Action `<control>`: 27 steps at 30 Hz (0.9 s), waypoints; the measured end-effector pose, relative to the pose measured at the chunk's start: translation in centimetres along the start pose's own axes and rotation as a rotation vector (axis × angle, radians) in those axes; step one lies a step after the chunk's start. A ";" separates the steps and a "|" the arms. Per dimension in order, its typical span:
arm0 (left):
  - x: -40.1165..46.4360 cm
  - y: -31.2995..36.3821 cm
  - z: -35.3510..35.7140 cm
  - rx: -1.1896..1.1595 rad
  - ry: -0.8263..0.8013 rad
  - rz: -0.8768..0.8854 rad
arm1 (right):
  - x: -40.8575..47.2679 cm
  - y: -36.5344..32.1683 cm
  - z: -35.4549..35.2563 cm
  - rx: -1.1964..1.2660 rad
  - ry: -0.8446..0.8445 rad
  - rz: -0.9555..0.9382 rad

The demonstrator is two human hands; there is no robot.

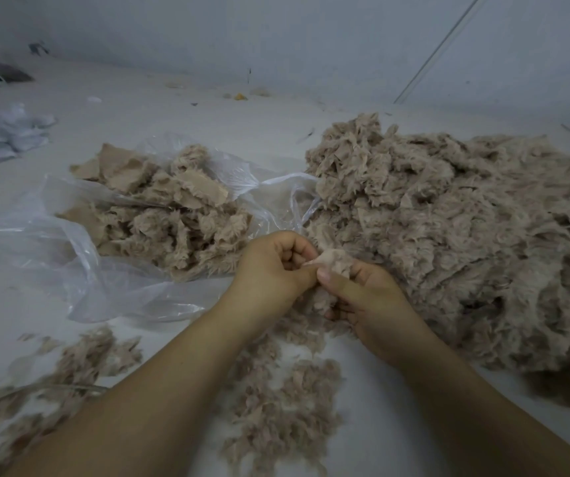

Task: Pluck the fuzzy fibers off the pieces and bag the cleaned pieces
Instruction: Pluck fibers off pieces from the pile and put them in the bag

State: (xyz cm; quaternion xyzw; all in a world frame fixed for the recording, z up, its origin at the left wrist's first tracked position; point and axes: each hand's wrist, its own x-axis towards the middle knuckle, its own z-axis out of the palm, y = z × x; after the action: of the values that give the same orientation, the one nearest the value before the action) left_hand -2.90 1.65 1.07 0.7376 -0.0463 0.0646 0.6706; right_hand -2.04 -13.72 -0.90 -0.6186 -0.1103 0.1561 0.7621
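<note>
Single head-worn wide-angle view, looking forward and down, close over hands (314, 280) at frame centre. Floor (180, 111) fills most of frame; wall (276, 36) toward 12 o'clock.

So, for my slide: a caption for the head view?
Both hands pluck one fuzzy piece between the open plastic bag and the unsorted pile.

Beige fuzzy piece (333, 261) between hands

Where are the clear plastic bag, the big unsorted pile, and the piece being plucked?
clear plastic bag (80, 270), head view, bare film at its near left side.
big unsorted pile (466, 235), head view, middle of the heap.
piece being plucked (337, 261), head view, fuzzy tuft showing between both hands.
</note>
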 end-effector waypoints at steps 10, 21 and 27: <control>0.5 -0.3 -0.5 -0.202 0.165 -0.065 | 0.3 -0.3 0.4 0.161 0.164 0.101; 0.7 -0.1 -1.8 -0.204 0.255 -0.100 | 0.4 -0.1 0.3 0.302 0.251 0.095; 0.5 0.5 -1.8 -0.223 0.193 -0.151 | 0.5 0.0 0.3 0.306 0.274 0.096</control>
State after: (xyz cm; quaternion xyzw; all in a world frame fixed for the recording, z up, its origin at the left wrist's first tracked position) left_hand -2.58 3.38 1.75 0.6504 0.0669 0.0791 0.7525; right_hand -1.72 -13.27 -0.86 -0.5159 0.0490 0.1214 0.8466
